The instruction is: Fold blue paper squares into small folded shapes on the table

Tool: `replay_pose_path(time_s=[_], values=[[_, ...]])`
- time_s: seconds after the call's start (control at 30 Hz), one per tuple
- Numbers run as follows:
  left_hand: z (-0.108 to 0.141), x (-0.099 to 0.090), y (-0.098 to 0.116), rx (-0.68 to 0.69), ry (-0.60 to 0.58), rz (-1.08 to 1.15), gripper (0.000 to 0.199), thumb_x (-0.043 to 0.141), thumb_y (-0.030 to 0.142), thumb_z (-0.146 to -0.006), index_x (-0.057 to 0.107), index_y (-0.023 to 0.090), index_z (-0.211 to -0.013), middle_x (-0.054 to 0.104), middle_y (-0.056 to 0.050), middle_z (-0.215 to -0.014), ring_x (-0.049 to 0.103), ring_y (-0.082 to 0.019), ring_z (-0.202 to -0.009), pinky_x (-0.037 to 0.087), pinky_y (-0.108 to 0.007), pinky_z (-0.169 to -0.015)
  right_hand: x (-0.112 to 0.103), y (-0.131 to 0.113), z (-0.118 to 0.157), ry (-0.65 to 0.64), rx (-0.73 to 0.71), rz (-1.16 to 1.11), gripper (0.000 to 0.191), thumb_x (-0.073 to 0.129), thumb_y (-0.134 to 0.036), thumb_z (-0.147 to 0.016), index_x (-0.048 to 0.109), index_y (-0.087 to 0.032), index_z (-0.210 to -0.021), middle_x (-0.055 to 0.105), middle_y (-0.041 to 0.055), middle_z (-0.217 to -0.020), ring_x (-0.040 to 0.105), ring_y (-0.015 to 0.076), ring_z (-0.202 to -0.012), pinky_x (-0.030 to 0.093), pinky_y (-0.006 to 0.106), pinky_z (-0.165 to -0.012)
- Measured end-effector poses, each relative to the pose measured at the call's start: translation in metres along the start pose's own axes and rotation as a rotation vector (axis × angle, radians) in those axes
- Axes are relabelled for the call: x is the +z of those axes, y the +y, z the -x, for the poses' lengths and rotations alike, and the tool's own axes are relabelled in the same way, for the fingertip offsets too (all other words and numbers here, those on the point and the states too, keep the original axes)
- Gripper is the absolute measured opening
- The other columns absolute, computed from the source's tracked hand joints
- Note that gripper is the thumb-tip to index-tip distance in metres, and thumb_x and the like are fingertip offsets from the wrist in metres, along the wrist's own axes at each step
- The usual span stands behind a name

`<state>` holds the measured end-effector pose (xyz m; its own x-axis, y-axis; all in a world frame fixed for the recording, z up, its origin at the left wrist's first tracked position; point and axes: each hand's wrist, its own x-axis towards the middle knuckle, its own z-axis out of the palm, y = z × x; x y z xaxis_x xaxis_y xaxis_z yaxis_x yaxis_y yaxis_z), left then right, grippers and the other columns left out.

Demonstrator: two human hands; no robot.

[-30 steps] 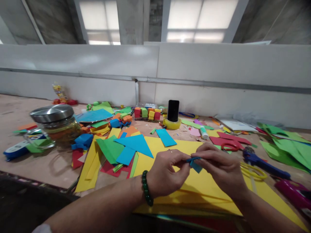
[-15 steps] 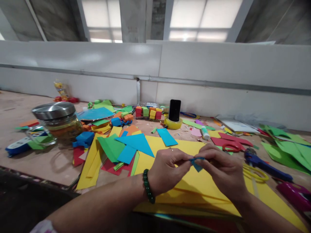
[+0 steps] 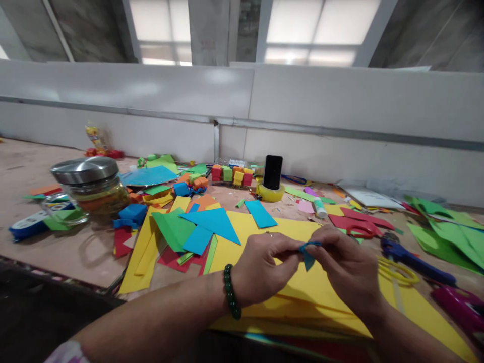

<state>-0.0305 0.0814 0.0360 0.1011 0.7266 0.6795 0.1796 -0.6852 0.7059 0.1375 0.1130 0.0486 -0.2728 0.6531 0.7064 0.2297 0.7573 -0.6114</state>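
Between my two hands is a small folded piece of blue paper point(image 3: 308, 258), its pointed end hanging downward. My left hand point(image 3: 268, 264), with a ring and a green bead bracelet point(image 3: 232, 291) at the wrist, pinches its left side. On the other side, my right hand point(image 3: 346, 264) grips it between thumb and fingers. Both hands are above a stack of yellow paper sheets point(image 3: 302, 297). Left of them lie blue paper pieces point(image 3: 215, 224) and a green sheet point(image 3: 173, 229). Yellow-handled scissors point(image 3: 401, 272) rest beside my right hand.
A lidded glass jar point(image 3: 96, 194) stands at left near a blue paper box point(image 3: 132, 214). A phone point(image 3: 273, 171) leans upright in a yellow tape roll point(image 3: 270, 192). To the right are red scissors point(image 3: 365, 231), a blue-handled tool point(image 3: 416, 259), a magenta tool point(image 3: 459, 305) and green paper point(image 3: 446, 237).
The blue paper has turned slightly, so its pointed end shows more narrowly. Both hands keep their pinch on it and have barely shifted.
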Motion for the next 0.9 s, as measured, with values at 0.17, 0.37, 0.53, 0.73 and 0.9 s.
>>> replay_pose_path(time_s=[0.17, 0.37, 0.53, 0.73, 0.9], values=[[-0.001, -0.001, 0.003, 0.010, -0.010, 0.028, 0.014, 0.067, 0.014, -0.077, 0.075, 0.015, -0.088, 0.075, -0.005, -0.077, 0.067, -0.013, -0.067, 0.052, -0.022, -0.063, 0.001, 0.000, 0.003, 0.023, -0.002, 0.013, 0.011, 0.068, -0.019, -0.082, 0.060, -0.021, -0.075, 0.055, -0.0014, -0.065, 0.051, 0.0104, -0.055, 0.043, 0.021, -0.046], [0.001, 0.000, -0.006, -0.042, -0.016, 0.003, 0.011, 0.066, 0.024, -0.086, 0.076, 0.019, -0.088, 0.076, -0.005, -0.081, 0.069, -0.014, -0.072, 0.052, -0.023, -0.068, 0.005, -0.003, 0.005, 0.028, 0.049, -0.081, 0.013, 0.066, -0.020, -0.083, 0.059, -0.020, -0.072, 0.053, -0.0018, -0.063, 0.047, 0.0084, -0.048, 0.039, 0.019, -0.040], [0.001, -0.002, -0.006, -0.021, -0.020, -0.058, 0.015, 0.063, 0.025, -0.088, 0.075, 0.017, -0.082, 0.074, -0.004, -0.072, 0.065, -0.013, -0.065, 0.048, -0.022, -0.061, 0.006, -0.006, 0.003, 0.003, 0.084, -0.144, 0.013, 0.063, -0.021, -0.086, 0.060, -0.020, -0.073, 0.054, -0.0021, -0.064, 0.045, 0.0061, -0.042, 0.036, 0.018, -0.035], [0.001, -0.003, -0.004, -0.005, -0.029, -0.124, 0.022, 0.058, 0.026, -0.090, 0.070, 0.015, -0.075, 0.069, -0.004, -0.067, 0.059, -0.012, -0.061, 0.043, -0.022, -0.058, 0.000, -0.004, 0.004, -0.032, 0.061, -0.081, 0.004, 0.063, -0.021, -0.086, 0.065, -0.022, -0.084, 0.057, -0.0018, -0.068, 0.047, 0.0068, -0.044, 0.037, 0.019, -0.036], [0.002, -0.003, -0.006, 0.020, -0.044, -0.157, 0.023, 0.056, 0.026, -0.091, 0.067, 0.015, -0.074, 0.066, -0.003, -0.066, 0.057, -0.011, -0.061, 0.041, -0.022, -0.059, -0.002, -0.003, 0.005, -0.068, 0.028, -0.076, 0.007, 0.062, -0.017, -0.087, 0.065, -0.022, -0.084, 0.057, -0.0006, -0.070, 0.049, 0.0077, -0.049, 0.039, 0.019, -0.039]])
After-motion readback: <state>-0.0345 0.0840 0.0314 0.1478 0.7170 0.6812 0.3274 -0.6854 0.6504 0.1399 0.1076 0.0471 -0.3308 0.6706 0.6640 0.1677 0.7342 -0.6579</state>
